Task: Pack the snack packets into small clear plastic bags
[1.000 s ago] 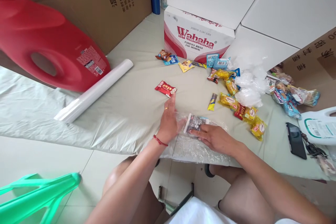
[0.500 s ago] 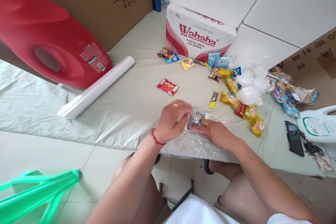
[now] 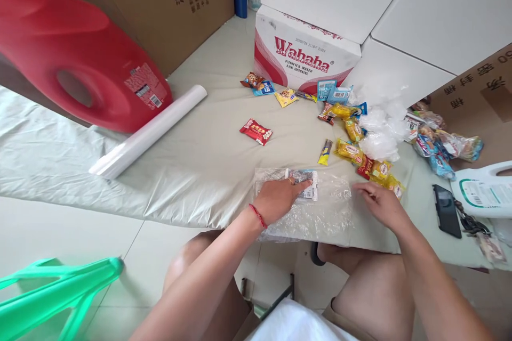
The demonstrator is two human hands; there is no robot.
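Observation:
A small silver-and-white snack packet (image 3: pixel 313 193) lies on a crumpled sheet of clear plastic film (image 3: pixel 326 221) at the front edge of the cloth-covered surface. My left hand (image 3: pixel 280 197), with a red string bracelet at the wrist, rests on the film and presses the packet down with its stretched index finger. It covers part of the packet. At the film's right edge is my right hand (image 3: pixel 380 202), thumb and fingertips closed together on the film. Just behind it lie several yellow-wrapped snacks (image 3: pixel 352 152). A red packet (image 3: pixel 256 131) lies alone farther back.
A white plastic roll (image 3: pixel 150 130) and a large red jug (image 3: pixel 116 58) are at left. Behind stands a Wahaha water carton (image 3: pixel 306 48). Bunched clear plastic (image 3: pixel 380 128), a phone (image 3: pixel 447 210) and a white bottle (image 3: pixel 486 189) are at right. A green stool (image 3: pixel 60 293) stands below.
My right hand has moved right, off the packet to the film's edge. My left hand has come down onto the packet, which now shows a white printed side.

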